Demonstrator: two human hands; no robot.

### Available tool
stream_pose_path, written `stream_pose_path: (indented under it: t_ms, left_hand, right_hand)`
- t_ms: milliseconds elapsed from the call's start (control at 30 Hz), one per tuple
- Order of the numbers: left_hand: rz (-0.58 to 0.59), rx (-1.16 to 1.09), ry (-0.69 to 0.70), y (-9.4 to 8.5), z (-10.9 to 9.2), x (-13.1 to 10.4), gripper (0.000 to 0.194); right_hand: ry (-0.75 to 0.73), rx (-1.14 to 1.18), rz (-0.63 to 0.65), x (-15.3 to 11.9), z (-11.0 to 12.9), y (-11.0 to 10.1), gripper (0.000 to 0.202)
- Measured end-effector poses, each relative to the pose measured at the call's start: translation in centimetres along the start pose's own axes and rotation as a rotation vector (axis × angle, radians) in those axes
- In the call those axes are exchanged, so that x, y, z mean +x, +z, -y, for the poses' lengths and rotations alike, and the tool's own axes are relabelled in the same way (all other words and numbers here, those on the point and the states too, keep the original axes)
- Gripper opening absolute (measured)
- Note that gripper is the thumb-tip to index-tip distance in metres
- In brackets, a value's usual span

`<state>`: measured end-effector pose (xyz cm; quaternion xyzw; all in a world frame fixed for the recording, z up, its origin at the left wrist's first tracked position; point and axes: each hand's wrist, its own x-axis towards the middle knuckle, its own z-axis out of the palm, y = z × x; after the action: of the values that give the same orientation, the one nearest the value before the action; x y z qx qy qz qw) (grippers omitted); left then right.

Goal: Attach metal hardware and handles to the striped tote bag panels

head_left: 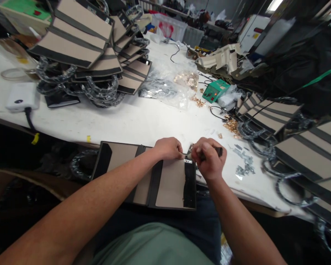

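Observation:
A beige and black bag panel lies open at the table's front edge, partly over my lap. My left hand is closed at its upper edge, thumb and fingers pinched near the corner. Just beside those fingertips, a small silvery metal plate sits on the panel's black strip. My right hand is wrapped round a dark-handled tool, whose handle end sticks out to the right. The tool's narrow end points left, towards the panel's corner by the plate; its exact tip is too small to make out.
Stacked bag panels with wrapped handles fill the back left; more panels lie on the right. Silvery metal plates and gold-coloured fittings are scattered right of my hands. Behind stand a green box and plastic bags.

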<state>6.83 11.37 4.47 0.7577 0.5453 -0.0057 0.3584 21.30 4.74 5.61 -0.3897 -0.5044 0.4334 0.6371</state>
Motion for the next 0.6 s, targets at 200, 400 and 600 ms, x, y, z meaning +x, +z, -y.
stream_pose_path:
  t_ms: [200,400,600]
  left_hand:
    - [-0.01,-0.002,-0.018,0.01,-0.19,-0.15,0.024]
    - [-0.002,-0.015,-0.018,0.01,-0.4,-0.14,0.025]
    - [0.01,-0.017,-0.017,-0.02,-0.26,0.06,0.025]
  right_hand:
    - [0.017,-0.028,0.033,0.28,0.2,-0.27,0.032]
    - [0.005,0.022,-0.058,0.32,0.66,-0.78,0.031]
    - [0.014,-0.019,-0.025,0.57,0.54,-0.96,0.032]
